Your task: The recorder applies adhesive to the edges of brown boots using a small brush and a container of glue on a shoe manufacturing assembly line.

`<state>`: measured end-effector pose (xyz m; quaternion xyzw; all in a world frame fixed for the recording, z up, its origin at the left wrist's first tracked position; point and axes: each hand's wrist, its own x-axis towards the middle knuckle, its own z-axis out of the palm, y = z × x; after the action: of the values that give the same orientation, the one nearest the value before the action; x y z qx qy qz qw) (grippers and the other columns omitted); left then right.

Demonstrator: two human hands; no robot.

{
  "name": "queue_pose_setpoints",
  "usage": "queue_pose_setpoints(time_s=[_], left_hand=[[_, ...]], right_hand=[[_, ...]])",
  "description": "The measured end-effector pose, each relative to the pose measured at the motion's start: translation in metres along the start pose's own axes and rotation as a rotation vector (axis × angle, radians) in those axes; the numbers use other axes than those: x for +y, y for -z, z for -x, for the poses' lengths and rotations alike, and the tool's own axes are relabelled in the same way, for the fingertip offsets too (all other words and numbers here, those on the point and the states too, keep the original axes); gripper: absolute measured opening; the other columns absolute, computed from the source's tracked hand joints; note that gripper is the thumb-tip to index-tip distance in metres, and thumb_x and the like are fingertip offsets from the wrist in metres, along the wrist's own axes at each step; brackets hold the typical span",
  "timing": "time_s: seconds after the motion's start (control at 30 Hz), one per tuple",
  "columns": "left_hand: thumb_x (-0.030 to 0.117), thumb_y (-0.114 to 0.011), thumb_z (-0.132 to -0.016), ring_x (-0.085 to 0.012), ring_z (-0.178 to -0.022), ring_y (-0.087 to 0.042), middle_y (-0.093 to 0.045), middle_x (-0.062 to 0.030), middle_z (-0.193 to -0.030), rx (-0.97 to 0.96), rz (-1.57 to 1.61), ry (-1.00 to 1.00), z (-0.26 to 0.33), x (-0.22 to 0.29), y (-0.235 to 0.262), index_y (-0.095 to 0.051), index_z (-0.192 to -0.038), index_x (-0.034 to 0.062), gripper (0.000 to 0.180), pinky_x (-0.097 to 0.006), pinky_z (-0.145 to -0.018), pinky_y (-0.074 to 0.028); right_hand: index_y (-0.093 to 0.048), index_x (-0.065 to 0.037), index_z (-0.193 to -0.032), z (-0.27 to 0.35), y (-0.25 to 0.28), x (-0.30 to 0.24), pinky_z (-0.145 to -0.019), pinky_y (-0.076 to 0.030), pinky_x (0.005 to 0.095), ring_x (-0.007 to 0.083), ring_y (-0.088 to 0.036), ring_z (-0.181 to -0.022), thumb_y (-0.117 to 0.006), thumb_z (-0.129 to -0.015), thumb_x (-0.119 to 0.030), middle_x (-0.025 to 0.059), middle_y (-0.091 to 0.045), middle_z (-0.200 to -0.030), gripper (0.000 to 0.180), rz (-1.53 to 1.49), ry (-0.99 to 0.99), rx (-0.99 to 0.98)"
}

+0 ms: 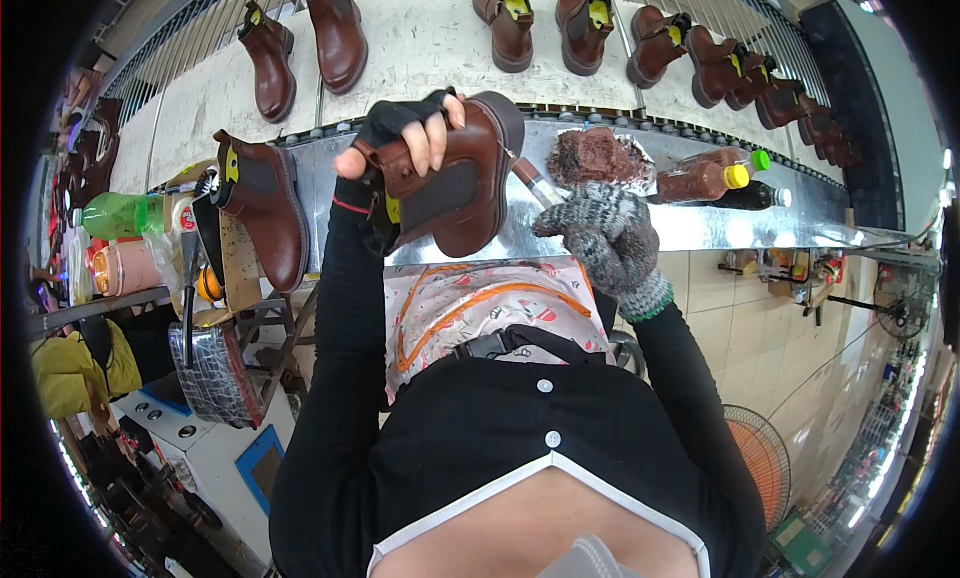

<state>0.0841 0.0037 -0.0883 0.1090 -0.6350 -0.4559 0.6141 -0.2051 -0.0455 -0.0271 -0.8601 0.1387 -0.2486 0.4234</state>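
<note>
My left hand (405, 130), in a black fingerless glove, grips a brown ankle boot (455, 183) by its upper and holds it tilted over the metal bench (720, 223). My right hand (598, 233), in a grey knitted glove, holds a small brush (536, 183) whose tip touches the boot's side. A second brown boot (262, 203) lies on its side at the left, near my left elbow.
A brown-stained sponge or rag (597, 156) and bottles of brown and dark liquid (715, 175) sit on the bench to the right. Several brown boots (510, 23) stand on the conveyor beyond. A green bottle (118, 215) and clutter fill the left shelf.
</note>
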Motion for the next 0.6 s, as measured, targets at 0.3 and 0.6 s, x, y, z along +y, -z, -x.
queue_pose_setpoints(time_s=[0.3,0.6], left_hand=[[0.083,-0.028,-0.072,-0.0245,-0.106,-0.039,-0.054,-0.0036,-0.083,0.180,0.144,-0.100,0.044,-0.014,0.056,-0.059,-0.077,0.0073,0.082,-0.041,-0.101,-0.020],[0.074,-0.025,-0.081,-0.0222,-0.117,-0.033,-0.050,-0.0051,-0.094,0.392,0.332,0.048,0.090,-0.017,0.090,-0.057,-0.091,0.0056,0.076,-0.042,-0.105,-0.024]], right_hand=[[-0.066,-0.004,-0.076,-0.006,-0.051,0.054,-0.065,-0.047,0.0307,0.0200,-0.060,-0.071,-0.050,-0.087,-0.014,0.0080,-0.066,-0.080,0.021,-0.187,-0.027,0.001],[-0.069,-0.006,-0.078,0.010,-0.072,0.077,-0.065,-0.050,0.0307,0.0202,-0.063,-0.070,-0.048,-0.088,-0.024,0.0076,-0.067,-0.078,0.029,-0.335,-0.303,-0.052]])
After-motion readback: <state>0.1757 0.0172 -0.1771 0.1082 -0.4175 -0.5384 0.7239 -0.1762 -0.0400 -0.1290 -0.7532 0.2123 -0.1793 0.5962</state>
